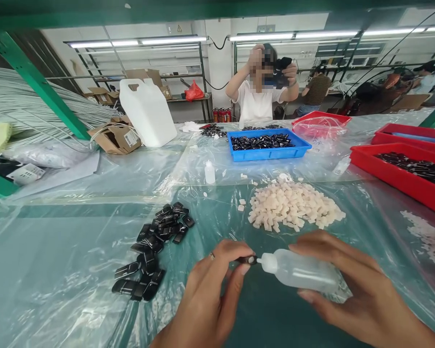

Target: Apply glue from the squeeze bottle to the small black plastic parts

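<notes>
Between thumb and index finger, my left hand pinches a small black piece with a pale spot on its end. My right hand is wrapped around a translucent squeeze bottle, tipped on its side with its white nozzle pointing left. The nozzle tip is at the end of the black piece; whether they touch I cannot tell. Left of my hands lies a loose pile of shiny black pieces. Just beyond my hands is a heap of small cream-coloured pieces.
A small white bottle stands behind the piles. Farther back are a blue tray of black pieces, a large white jug and red trays at right. A person across the table holds a dark object. A green beam runs overhead.
</notes>
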Demonstrator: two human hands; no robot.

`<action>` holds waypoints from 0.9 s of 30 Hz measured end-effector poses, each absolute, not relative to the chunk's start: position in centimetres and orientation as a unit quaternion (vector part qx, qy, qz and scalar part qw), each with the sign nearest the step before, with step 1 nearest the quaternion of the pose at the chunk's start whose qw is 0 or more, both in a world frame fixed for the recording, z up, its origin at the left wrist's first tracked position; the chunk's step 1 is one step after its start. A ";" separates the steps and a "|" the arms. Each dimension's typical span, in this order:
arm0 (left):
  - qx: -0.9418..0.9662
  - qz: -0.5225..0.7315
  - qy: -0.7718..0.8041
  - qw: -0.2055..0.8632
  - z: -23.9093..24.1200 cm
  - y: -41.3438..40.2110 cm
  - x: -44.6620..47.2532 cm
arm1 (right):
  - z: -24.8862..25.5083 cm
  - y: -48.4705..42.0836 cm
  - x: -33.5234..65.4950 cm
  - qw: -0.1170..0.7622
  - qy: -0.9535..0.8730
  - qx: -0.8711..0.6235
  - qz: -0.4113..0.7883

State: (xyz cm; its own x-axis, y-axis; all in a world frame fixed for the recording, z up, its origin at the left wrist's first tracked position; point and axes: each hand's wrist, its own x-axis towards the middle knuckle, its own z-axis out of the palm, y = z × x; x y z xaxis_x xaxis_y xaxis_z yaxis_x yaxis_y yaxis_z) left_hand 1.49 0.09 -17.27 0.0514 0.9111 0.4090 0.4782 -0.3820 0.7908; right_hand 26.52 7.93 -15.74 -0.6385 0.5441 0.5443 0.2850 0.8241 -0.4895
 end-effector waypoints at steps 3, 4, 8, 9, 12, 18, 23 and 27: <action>0.703 0.433 0.518 0.223 -17.1 0.0 1.4 | -15.3 7.7 26.8 0.351 -0.893 -0.235 0.159; 0.705 0.425 0.522 0.223 -17.0 -0.1 1.5 | -15.2 7.6 26.8 0.349 -0.894 -0.237 0.149; 0.714 0.396 0.539 0.205 -17.0 -0.5 1.4 | -14.9 7.0 26.9 0.368 -0.891 -0.241 0.113; 0.718 0.391 0.541 0.196 -17.0 -0.5 1.4 | -14.9 6.8 26.9 0.377 -0.887 -0.245 0.106; 0.728 0.384 0.540 0.174 -17.1 -0.6 1.3 | -15.0 6.1 27.0 0.391 -0.877 -0.263 0.093; 0.729 0.368 0.555 0.160 -17.3 -0.8 1.5 | -14.9 5.8 27.4 0.391 -0.876 -0.268 0.085; 0.701 0.387 0.569 0.185 -17.6 -1.0 1.9 | -14.7 5.9 27.4 0.372 -0.879 -0.278 0.108; 0.657 0.426 0.576 0.232 -17.3 -1.2 2.8 | -13.9 6.4 26.8 0.400 -0.849 -0.298 0.171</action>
State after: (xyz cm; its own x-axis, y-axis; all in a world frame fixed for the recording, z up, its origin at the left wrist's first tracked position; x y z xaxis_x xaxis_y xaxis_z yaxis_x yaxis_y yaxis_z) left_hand 2.75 -1.24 -17.29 -0.0280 0.9556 0.2934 0.5605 -0.2280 0.7961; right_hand 26.77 6.37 -13.94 -0.5014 0.6437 0.5781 0.3698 0.7635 -0.5295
